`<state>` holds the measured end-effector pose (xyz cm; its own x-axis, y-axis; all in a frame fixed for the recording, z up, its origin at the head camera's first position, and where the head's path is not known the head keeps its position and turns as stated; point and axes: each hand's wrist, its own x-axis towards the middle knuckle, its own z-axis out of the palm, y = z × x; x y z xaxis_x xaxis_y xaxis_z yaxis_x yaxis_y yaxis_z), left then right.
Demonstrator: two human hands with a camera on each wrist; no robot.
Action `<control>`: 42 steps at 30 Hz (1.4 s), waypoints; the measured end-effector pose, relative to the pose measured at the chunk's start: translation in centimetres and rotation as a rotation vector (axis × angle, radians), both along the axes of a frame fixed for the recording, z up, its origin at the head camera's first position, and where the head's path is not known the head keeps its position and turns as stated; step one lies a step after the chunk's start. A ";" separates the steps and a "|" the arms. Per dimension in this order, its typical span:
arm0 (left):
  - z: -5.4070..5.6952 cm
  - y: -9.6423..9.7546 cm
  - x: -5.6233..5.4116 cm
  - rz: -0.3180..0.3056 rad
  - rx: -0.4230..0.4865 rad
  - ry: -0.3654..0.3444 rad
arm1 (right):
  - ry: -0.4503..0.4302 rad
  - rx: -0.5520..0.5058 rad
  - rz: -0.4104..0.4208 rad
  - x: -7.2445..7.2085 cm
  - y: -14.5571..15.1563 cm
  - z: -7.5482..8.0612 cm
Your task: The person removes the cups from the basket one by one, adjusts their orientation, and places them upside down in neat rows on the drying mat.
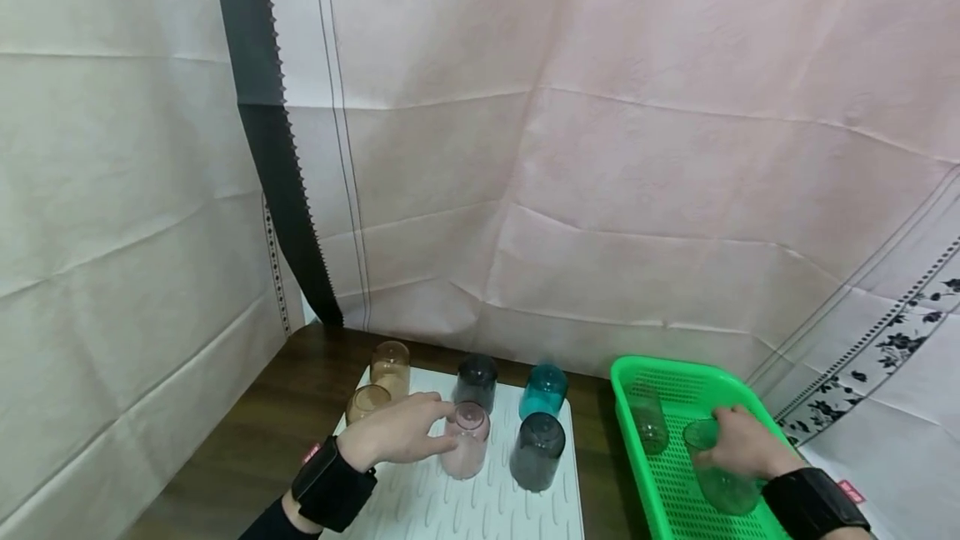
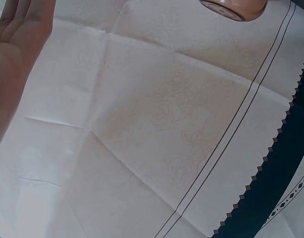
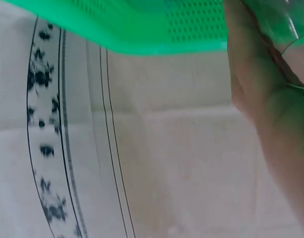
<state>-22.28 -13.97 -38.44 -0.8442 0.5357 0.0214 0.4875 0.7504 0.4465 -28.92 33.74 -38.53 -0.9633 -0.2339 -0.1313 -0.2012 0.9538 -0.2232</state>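
Glass [image 1: 727, 490] in right hand [image 1: 750, 444], perforated basket [image 1: 633, 444]

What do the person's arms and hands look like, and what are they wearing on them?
The left grip and right grip are bare, five-fingered hands without gloves. Wide black cloth-like bands wrap both wrists, each with a small red tag. A dark fabric sleeve shows on the left arm.

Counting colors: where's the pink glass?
In the head view, the pink glass stands on the white mat, right of the left hand, in front of a dark gray glass.
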 end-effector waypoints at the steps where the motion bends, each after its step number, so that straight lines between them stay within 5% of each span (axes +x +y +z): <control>1: 0.1 0.0 0.1 0.003 0.001 -0.006 | 0.023 0.007 0.009 0.2 -0.1 0.5; 11: 0.2 0.2 0.4 0.009 0.004 -0.013 | 0.147 -0.042 0.073 2.1 -1.7 4.0; 19: 0.2 0.7 0.3 -0.023 0.007 0.001 | 0.217 -0.300 0.049 4.3 -4.3 5.1; 22: 0.0 0.9 0.1 -0.039 0.015 0.013 | 0.209 -0.451 0.032 4.9 -5.3 4.7; 30: -0.1 1.8 0.0 -0.038 0.102 -0.021 | -0.004 -0.784 -0.121 6.2 -8.3 2.5; 42: -1.8 4.6 0.3 -0.044 0.329 0.028 | -0.030 -1.208 -0.131 7.4 -15.0 -1.8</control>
